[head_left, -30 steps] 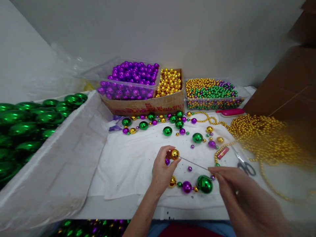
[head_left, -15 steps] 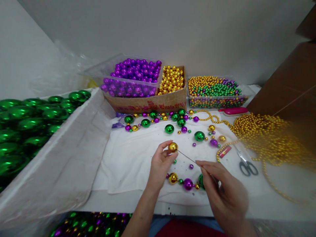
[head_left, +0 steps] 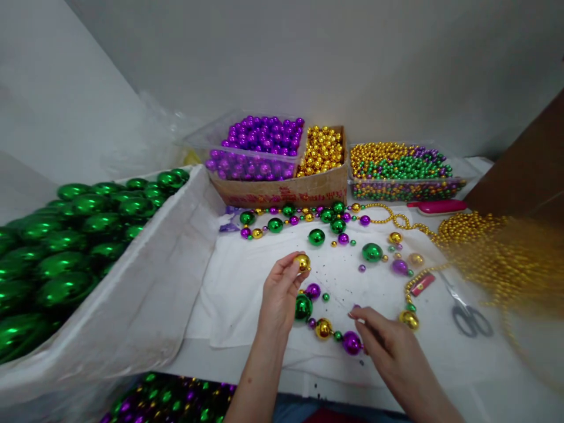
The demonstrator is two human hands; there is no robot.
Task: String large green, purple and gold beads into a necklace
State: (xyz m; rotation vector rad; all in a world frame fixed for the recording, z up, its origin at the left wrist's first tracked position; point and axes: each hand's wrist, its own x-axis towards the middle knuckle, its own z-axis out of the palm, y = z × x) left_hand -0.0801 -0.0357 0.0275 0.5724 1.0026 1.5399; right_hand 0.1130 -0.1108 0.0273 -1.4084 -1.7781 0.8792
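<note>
Locate cloth (head_left: 247,294) at 6 o'clock; on it, strand (head_left: 324,328), limp and likely to slither. Note right hand (head_left: 392,346) at strand's 3 o'clock, fingertips drawn together, contents not discernible. Note left hand (head_left: 277,299) at 9 o'clock, fingers pinched on gold bead (head_left: 302,262) at strand's 12 o'clock. Treat as probably light, hollow, slick, dent-prone; grip across the middle, hole free.

the left hand (head_left: 282,296) is pinching a gold bead (head_left: 302,262) above the white cloth (head_left: 247,294). the right hand (head_left: 392,352) is hovering just beside a beaded strand (head_left: 324,328) lying on the cloth, its fingertips (head_left: 362,318) drawn together; whether they are gripping anything is too small to tell.
</note>
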